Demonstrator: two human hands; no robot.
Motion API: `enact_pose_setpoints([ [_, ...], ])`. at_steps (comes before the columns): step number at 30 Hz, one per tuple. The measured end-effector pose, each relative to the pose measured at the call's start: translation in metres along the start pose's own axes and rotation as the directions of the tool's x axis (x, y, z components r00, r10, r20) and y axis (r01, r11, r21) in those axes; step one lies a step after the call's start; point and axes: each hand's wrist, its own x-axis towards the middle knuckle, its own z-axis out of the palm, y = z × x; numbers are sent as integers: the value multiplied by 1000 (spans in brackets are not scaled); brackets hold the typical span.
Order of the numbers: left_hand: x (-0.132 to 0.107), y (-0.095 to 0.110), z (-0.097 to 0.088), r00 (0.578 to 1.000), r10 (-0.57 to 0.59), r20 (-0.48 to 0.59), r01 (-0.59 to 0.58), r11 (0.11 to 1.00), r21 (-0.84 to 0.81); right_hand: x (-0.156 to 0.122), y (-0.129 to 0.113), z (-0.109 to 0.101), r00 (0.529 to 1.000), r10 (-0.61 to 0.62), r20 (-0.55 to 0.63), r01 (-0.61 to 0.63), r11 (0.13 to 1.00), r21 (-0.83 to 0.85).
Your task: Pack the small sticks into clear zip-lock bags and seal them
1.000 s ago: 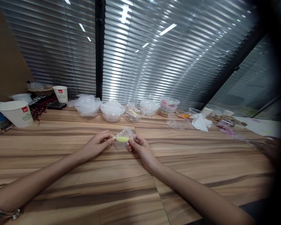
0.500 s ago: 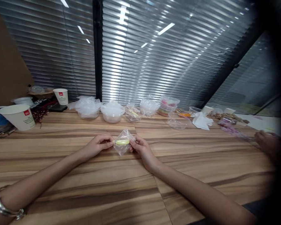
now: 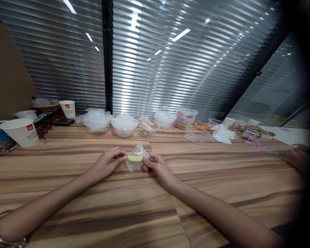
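A small clear plastic bag (image 3: 138, 150) with a slim yellow-green item (image 3: 134, 158) lying across it is stretched between my two hands, above the wooden table. My left hand (image 3: 109, 162) pinches the left end, thumb against fingertips. From the other side my right hand (image 3: 156, 167) grips the bag by the right end of the yellow-green item. Whether that item is fully inside the bag, and exactly what it is, I cannot tell.
Along the back stand a bag-covered bowl (image 3: 96, 122), a lidded white bowl (image 3: 124, 125), clear containers (image 3: 196, 135) and crumpled tissue (image 3: 223, 133). Paper cups (image 3: 20, 133) are at left. At far right another person's hand (image 3: 299, 158) is near pink-purple flowers (image 3: 257, 143).
Both hands keep their hold while the bag tilts slightly and its lower corner shifts left. The other person's hand moves a little to the right.
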Motion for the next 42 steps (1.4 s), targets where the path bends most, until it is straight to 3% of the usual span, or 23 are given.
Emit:
enact_pose_setpoints([
  [7,-4,-6,6,989,147,-17,-136,949,284,-1,-4,0,994,18,106,-4,992,-130],
  [13,-6,-5,5,992,119,-32,-100,928,359,-1,0,2,994,-23,108,54,957,-285],
  [20,-6,-4,8,998,68,15,-68,906,418,-1,2,1,989,-75,127,114,936,-333],
  [29,-5,-1,9,999,38,-5,-34,939,341,5,9,-3,997,-80,14,80,996,-48],
  [35,-2,4,3,998,22,-57,-11,982,189,5,9,-2,997,-80,12,80,993,-84],
  [42,-1,6,-1,1000,11,-30,-8,995,99,4,7,-3,998,-65,-6,63,989,-134],
])
